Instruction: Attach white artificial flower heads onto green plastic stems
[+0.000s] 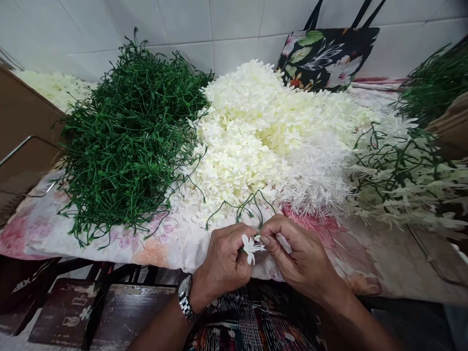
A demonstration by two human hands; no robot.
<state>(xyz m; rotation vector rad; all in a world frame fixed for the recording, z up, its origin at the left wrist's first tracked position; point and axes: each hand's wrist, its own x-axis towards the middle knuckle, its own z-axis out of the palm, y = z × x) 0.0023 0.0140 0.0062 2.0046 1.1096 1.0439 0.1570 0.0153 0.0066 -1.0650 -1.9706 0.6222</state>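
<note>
My left hand (228,256), with a metal watch at its wrist, is closed around a green plastic stem (239,209) near the table's front edge. The stem's thin curved branches stick up beyond my fingers. A white artificial flower (249,247) sits at my left thumb, its petals spread. Close beside it, my right hand (294,253) pinches a small white piece between thumb and index finger; the fingers hide most of it. Behind my hands lies a heap of cream-white blossoms (234,156), with a big tangle of green stems (127,131) to its left.
Spiky white pieces (318,175) lie right of the blossoms. Flowers on green stems (405,170) are piled at the right. A black floral bag (329,58) leans on the tiled wall. A cardboard box (25,117) stands at the left, on the flowered cloth (109,248).
</note>
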